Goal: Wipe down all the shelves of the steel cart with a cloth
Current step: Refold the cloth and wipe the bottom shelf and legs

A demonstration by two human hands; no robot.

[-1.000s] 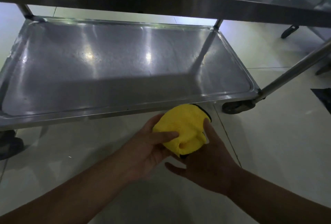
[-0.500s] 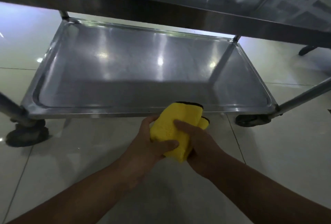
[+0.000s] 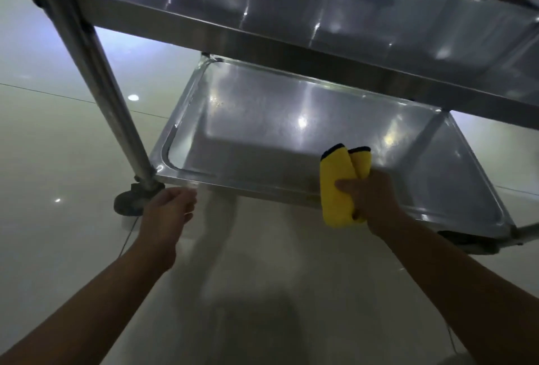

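Cloth (image 3: 339, 186): yellow, folded, clamped in my right hand (image 3: 374, 200), held over the front rim of the bottom shelf (image 3: 262, 137), not flat on the steel yet as far as I can tell. Left hand (image 3: 170, 207) holds nothing, fingers loosely curled, just beside the front-left post (image 3: 96, 79) and caster (image 3: 131, 203). Progress: bottom shelf looks smeared, with specks near the back, so I judge it's not wiped. Shelf above (image 3: 320, 14) reads shiny; can't confirm it's done. Left: bottom shelf in full, maybe more.
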